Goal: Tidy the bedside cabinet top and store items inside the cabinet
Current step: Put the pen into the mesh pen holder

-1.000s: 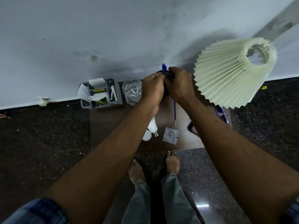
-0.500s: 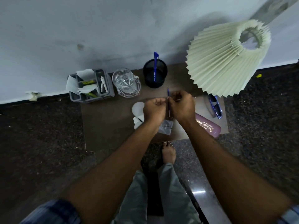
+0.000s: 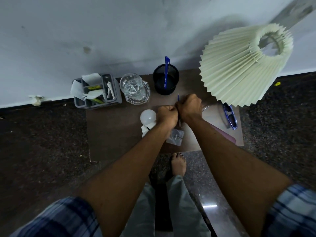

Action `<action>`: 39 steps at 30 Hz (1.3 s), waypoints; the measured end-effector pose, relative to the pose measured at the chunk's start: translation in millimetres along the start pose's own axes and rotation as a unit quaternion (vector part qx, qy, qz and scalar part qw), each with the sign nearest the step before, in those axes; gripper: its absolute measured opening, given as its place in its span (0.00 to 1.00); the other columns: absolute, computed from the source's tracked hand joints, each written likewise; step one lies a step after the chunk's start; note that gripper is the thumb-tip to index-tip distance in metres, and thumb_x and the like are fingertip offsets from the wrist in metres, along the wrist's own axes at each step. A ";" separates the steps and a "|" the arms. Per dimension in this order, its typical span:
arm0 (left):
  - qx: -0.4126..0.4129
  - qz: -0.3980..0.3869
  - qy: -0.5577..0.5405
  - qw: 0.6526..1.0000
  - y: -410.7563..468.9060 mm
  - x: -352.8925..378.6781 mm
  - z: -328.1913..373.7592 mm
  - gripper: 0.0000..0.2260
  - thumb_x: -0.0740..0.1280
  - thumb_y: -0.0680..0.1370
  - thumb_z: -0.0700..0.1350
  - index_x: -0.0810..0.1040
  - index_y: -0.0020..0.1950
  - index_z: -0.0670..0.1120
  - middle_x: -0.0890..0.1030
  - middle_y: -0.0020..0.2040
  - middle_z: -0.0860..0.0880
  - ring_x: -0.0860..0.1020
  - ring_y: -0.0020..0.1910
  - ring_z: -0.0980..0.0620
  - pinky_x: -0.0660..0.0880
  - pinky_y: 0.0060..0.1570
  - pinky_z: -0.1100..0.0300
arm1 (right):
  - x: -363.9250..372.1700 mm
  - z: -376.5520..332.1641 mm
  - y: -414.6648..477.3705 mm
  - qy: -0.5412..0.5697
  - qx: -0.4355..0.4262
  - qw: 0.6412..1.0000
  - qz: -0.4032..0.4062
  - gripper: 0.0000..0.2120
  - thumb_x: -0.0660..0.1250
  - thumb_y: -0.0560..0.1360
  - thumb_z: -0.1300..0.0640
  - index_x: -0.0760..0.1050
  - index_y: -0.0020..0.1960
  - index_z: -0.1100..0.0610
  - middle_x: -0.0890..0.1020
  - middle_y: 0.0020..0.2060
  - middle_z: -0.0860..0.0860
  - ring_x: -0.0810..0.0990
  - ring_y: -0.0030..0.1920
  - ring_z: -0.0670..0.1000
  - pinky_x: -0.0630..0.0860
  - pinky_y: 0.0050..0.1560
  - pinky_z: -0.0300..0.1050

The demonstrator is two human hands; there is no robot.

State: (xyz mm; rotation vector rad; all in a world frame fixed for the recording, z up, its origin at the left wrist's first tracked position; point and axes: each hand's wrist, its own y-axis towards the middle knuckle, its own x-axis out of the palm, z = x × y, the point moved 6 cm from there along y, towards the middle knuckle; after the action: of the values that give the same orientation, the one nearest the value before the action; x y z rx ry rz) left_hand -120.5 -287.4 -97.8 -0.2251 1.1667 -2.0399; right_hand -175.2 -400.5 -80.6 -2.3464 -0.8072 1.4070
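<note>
Gripping one blue pen [image 3: 178, 98] in curled right hand [image 3: 189, 108] and left hand [image 3: 168, 115] over mid cabinet top [image 3: 116, 134], just near of black mesh cup [image 3: 165, 82] with second pen [image 3: 167, 65]. Bare room toward near-left edge. One bulb [image 3: 148, 117], one glass jug [image 3: 134, 88], one sunglasses pair [image 3: 230, 117]. Pen print too small to read.

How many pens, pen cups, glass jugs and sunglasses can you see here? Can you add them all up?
Pen cups: 1
Pens: 2, one standing in the cup, one gripped between the left hand and right hand
Glass jugs: 1
Sunglasses: 1
Total: 5
</note>
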 end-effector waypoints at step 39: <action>0.063 0.005 -0.296 0.953 -68.8 -55.6 32.5 0.12 0.60 0.82 0.34 0.75 0.64 0.37 0.81 0.58 0.37 0.81 0.59 0.41 0.78 0.60 0.54 | -34.9 -120.3 0.4 0.104 -0.216 0.969 0.065 0.07 0.69 0.75 0.59 0.81 0.52 0.57 0.85 0.41 0.48 0.82 0.36 0.43 0.78 0.44 0.32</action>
State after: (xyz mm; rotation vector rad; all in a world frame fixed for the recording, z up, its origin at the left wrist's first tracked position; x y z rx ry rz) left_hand -102.3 -250.5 -13.0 -0.7101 0.6568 -1.8384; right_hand -82.6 -417.0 2.1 -2.8619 -0.9948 1.0860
